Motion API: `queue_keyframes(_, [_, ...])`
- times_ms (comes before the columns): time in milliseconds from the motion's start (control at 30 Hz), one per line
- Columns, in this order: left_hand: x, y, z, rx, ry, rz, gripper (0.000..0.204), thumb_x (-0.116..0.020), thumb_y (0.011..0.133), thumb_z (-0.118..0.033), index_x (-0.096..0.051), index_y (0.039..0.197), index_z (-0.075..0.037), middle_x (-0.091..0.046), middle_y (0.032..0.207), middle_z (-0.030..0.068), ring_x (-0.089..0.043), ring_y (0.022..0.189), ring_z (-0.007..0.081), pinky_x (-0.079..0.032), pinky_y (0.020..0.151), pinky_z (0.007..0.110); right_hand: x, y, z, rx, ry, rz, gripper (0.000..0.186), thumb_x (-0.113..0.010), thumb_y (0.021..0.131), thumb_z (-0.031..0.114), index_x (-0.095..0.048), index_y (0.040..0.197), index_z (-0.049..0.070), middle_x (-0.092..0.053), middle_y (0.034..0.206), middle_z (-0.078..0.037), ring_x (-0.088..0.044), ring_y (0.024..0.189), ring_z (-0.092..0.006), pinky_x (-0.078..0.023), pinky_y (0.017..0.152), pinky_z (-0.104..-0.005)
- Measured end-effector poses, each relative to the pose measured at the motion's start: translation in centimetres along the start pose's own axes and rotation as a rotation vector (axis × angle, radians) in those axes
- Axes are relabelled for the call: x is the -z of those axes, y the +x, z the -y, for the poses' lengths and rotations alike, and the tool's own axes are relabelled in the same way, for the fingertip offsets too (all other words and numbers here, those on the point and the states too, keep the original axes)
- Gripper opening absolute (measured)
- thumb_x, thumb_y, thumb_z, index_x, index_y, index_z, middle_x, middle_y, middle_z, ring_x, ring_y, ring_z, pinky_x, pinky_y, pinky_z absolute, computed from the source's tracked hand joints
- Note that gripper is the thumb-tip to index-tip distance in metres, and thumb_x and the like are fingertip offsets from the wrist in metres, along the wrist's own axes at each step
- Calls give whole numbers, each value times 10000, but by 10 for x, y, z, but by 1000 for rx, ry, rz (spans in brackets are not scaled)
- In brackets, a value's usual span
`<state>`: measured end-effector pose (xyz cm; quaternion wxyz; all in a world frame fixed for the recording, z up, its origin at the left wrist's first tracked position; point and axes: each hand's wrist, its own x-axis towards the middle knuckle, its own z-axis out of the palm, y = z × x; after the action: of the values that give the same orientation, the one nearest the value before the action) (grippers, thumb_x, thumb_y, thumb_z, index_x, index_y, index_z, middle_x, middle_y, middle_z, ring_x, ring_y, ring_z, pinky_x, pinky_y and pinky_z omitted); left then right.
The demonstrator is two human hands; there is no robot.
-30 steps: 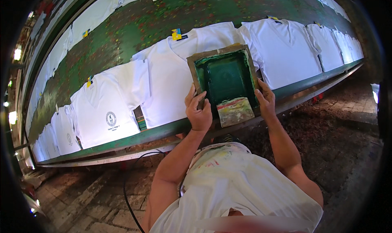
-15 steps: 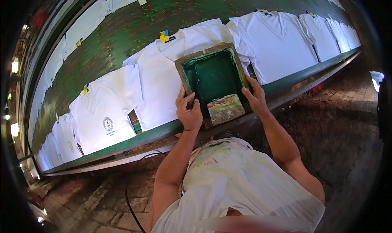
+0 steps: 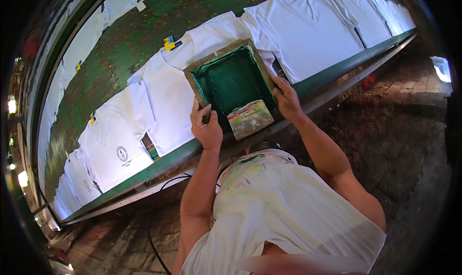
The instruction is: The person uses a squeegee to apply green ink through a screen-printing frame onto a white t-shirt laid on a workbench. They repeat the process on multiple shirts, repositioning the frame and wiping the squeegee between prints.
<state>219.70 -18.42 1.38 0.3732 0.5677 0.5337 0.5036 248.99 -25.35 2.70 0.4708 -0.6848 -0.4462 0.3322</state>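
Note:
A wooden-framed printing screen [image 3: 231, 77] with dark green mesh is gripped between my two hands. My left hand [image 3: 207, 128] closes on its left side near the lower corner, and my right hand [image 3: 288, 99] holds the right side of the frame. A paint-stained squeegee [image 3: 250, 119] lies in the frame at the end closest to me. Beneath the screen is a white V-neck T-shirt [image 3: 173, 106]; whether the frame rests on it or hovers just above, I cannot tell. The shirt's chest area is partly hidden by the screen.
Several white T-shirts line the long green table [image 3: 130, 48]. The shirt at left [image 3: 118, 140] bears a round dark print, while the shirt at right [image 3: 303, 39] shows plain white. A black cable [image 3: 150, 236] hangs below the table edge above the brick floor.
The table and shirts have shifted left and slightly up in the view, turning a little. Both hands keep hold of the screen, which stays over the same shirt.

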Motion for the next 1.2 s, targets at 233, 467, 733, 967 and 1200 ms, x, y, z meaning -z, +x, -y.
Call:
queue_keyframes(233, [1,0,2,28,-42,13,254,-785,905,106,-808,1144,23,-603,1647,269,-649,1446,317,-532,1173,396,-1,-1,0,22,-5,-14,499,-589,1107,-4,-611,1606,2,-643,1492,-147,-609,1379,-235,-446,1174,-323])
queue_keyframes(467, [2,2,0,55,-16,43,287,-782,920,95,-796,1191,2,-591,1663,233,-650,1429,284,-544,1153,379,-8,2,-4,54,-59,-66,481,-634,1094,3,-635,1575,21,-647,1482,-205,-633,1388,-333,-488,1174,-397])
queue_keyframes(733, [13,17,2,99,-48,125,627,-797,926,77,-634,1527,2,-560,1680,210,-625,1462,326,-516,1229,438,18,-23,56,403,-296,-108,428,-792,961,-11,-748,1384,34,-758,1332,-162,-722,1235,-395,-580,1080,-481])
queue_keyframes(967, [45,97,-42,-233,710,529,766,-902,864,-98,-616,1566,7,-530,1686,244,-514,1526,433,-480,1234,559,7,-56,92,712,-569,301,467,-826,856,93,-786,1320,62,-763,1314,-120,-679,1314,-341,-573,1093,-493])
queue_keyframes(1200, [44,99,-88,-303,1080,745,749,-973,807,-225,-705,1475,-19,-551,1705,134,-548,1511,407,-530,1163,560,-11,-37,109,759,-629,309,394,-755,867,64,-797,1258,61,-768,1255,-91,-711,1210,-308,-577,1057,-464])
